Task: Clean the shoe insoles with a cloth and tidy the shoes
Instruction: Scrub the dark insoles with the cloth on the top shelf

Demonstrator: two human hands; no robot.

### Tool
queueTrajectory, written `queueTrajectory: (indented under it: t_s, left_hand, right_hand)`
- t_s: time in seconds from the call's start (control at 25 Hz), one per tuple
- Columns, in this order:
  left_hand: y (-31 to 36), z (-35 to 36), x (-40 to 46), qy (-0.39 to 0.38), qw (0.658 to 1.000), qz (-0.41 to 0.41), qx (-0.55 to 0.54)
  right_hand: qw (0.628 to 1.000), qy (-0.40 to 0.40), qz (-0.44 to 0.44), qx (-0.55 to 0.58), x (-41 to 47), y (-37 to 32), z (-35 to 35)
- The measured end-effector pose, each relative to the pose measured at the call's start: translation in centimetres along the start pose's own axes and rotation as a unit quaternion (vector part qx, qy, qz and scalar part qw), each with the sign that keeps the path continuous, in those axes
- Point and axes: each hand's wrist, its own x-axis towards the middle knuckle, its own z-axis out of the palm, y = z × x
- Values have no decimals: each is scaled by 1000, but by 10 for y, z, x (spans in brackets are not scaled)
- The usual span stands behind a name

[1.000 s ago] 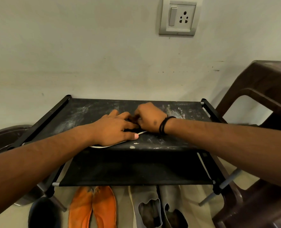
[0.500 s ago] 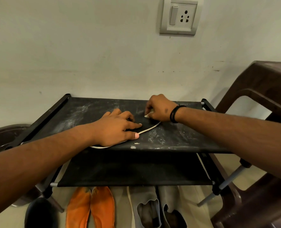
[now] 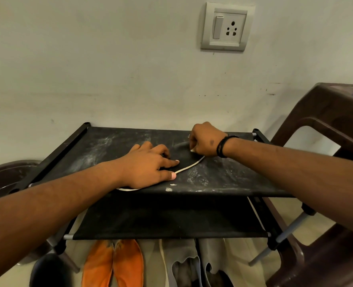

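black insole (image 3: 183,160) pinned by left hand (image 3: 148,165), right hand (image 3: 205,139) wiping.

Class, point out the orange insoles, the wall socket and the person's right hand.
orange insoles (image 3: 113,264): head view, on the left insole's middle.
wall socket (image 3: 227,26): head view, on its faceplate.
right hand (image 3: 207,140): head view, on the back of the hand.

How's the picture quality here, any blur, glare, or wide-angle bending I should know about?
Head view: dim, even indoor light with no glare; the wall socket and both hands, left hand and right hand, look sharp; wide-angle bending swells the forearms at the lower corners; the orange shoes below the rack sit in shadow.
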Motion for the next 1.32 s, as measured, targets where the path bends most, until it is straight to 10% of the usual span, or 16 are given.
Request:
queueTrajectory:
  t_s: [0.6,0.84,1.16,1.32]
  left_hand:
    - [1,-4,-3,-4,1000,-4,-7]
    - [1,-4,-3,-11,1000,0,1]
    - [-4,-4,0,53,992,18,-114]
    - [-5,-15,19,121,970,-127,-170]
  right_hand:
    - [998,56,16,-18,6,4,5]
    - [991,-97,-60,74,-34,-5,1]
    - [984,149,12,97,-8,24,0]
    - [962,191,-19,195,-24,1,9]
